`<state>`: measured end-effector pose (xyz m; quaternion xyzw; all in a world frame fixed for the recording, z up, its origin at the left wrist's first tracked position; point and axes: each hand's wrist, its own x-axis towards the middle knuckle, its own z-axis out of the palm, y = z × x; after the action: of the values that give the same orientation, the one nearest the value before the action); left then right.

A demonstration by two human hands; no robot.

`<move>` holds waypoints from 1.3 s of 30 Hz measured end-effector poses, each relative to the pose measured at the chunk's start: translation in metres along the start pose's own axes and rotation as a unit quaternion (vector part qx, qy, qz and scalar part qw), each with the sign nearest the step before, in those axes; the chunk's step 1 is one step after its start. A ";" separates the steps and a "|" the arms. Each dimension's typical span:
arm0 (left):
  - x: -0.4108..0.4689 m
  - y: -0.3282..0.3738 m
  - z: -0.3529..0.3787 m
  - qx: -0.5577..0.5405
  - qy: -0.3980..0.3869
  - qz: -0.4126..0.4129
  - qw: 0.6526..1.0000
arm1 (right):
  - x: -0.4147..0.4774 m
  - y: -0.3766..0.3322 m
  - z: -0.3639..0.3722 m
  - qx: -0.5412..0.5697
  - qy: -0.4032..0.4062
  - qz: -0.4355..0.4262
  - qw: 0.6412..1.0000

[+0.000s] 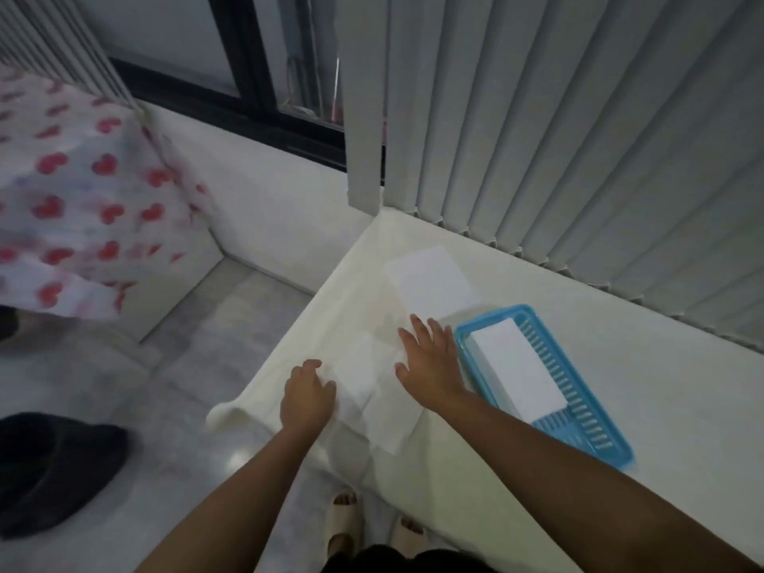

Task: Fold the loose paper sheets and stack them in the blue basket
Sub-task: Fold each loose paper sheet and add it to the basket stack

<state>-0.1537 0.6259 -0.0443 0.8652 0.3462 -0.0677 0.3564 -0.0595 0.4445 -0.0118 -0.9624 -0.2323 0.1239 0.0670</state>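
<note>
A white paper sheet (372,401) lies near the table's left front corner, with a folded part between my hands. My left hand (306,397) rests on its left edge with curled fingers. My right hand (430,357) lies flat on its right part, fingers spread. Just right of that hand stands the blue basket (595,411), holding a stack of folded white paper (516,370). A stack of loose white sheets (432,281) lies farther back on the table.
The table (620,332) has a cream cloth that hangs over its left edge. Grey vertical blinds (578,138) hang behind it. Tiled floor, a dark object (53,469) and a heart-patterned cloth (74,192) are to the left. Sandalled feet (343,527) show below.
</note>
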 end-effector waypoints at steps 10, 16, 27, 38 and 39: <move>-0.004 0.001 0.013 -0.005 -0.023 -0.046 0.999 | 0.039 -0.021 0.022 -0.022 -0.122 -0.063 0.990; 0.011 0.004 -0.001 0.088 -0.019 0.027 0.996 | 0.047 -0.023 0.014 0.002 -0.124 -0.067 0.990; 0.018 0.018 -0.025 0.065 -0.043 0.179 0.981 | 0.058 -0.018 -0.011 -0.044 0.027 -0.118 0.992; -0.021 0.015 -0.003 -0.036 -0.154 0.176 0.972 | -0.018 0.014 0.003 -0.036 0.021 -0.071 0.997; -0.022 0.015 0.000 -0.034 -0.155 0.178 0.971 | -0.023 0.014 0.005 -0.039 0.022 -0.063 0.997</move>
<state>-0.1603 0.6064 -0.0276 0.8791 0.1291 -0.1250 0.4416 -0.0751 0.4221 -0.0143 -0.9503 -0.2952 0.0890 0.0425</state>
